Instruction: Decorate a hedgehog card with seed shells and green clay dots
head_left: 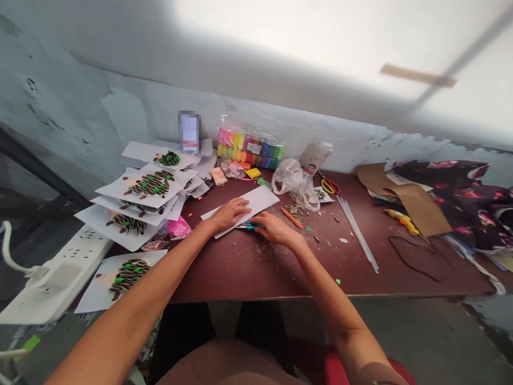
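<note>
A folded sheet of white paper [262, 199] lies slanted on the dark red table in front of me. My left hand [230, 214] rests on it with fingers stretched out, pressing it down. At the paper's near edge, my right hand [276, 229] is closed on a slim blue tool [251, 225] that looks like a utility knife. Its thin end points left against the paper edge, and my fingers cover part of its body. An orange pen-like tool [292, 217] lies just right of my right hand.
Sheets with seed hedgehog pictures [148, 184] are stacked at left beside a white power strip [60, 275]. Behind are a phone [189, 132], coloured clay [250, 147] and a plastic bag [294, 179]. Rightward lie scissors [331, 186], glue sticks [358, 233] and a yellow glue gun [404, 221].
</note>
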Demonstrator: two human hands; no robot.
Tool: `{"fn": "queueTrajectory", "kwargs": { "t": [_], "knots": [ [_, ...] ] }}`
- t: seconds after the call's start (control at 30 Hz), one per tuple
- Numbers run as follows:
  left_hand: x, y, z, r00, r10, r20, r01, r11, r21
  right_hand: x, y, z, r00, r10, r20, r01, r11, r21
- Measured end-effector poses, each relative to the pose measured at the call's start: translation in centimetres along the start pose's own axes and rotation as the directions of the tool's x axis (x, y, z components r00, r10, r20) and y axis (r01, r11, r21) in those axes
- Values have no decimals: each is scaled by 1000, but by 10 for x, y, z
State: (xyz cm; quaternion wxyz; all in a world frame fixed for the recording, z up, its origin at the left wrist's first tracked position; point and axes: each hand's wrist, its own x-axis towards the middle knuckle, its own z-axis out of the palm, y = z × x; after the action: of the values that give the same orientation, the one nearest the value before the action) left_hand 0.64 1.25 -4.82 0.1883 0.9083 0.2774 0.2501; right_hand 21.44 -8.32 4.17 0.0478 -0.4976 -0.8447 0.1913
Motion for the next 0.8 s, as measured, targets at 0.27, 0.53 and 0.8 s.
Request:
{"fn": "queueTrajectory", "kwargs": {
  "t": [0.27, 0.53, 0.8],
  "knots": [
    [-1, -3, 7, 1000, 13, -11, -13, 998, 62, 1, -8, -5, 999, 1, 43, 0, 999, -34],
    [-3, -4, 11, 1000, 22, -19, -20, 994, 106, 2, -8, 1, 998, -27, 58, 27, 1000, 11],
    [-2, -4, 11, 1000, 19, -12, -17, 991, 133, 1, -14, 5, 997, -68, 21, 66, 993, 96]
  ]
}}
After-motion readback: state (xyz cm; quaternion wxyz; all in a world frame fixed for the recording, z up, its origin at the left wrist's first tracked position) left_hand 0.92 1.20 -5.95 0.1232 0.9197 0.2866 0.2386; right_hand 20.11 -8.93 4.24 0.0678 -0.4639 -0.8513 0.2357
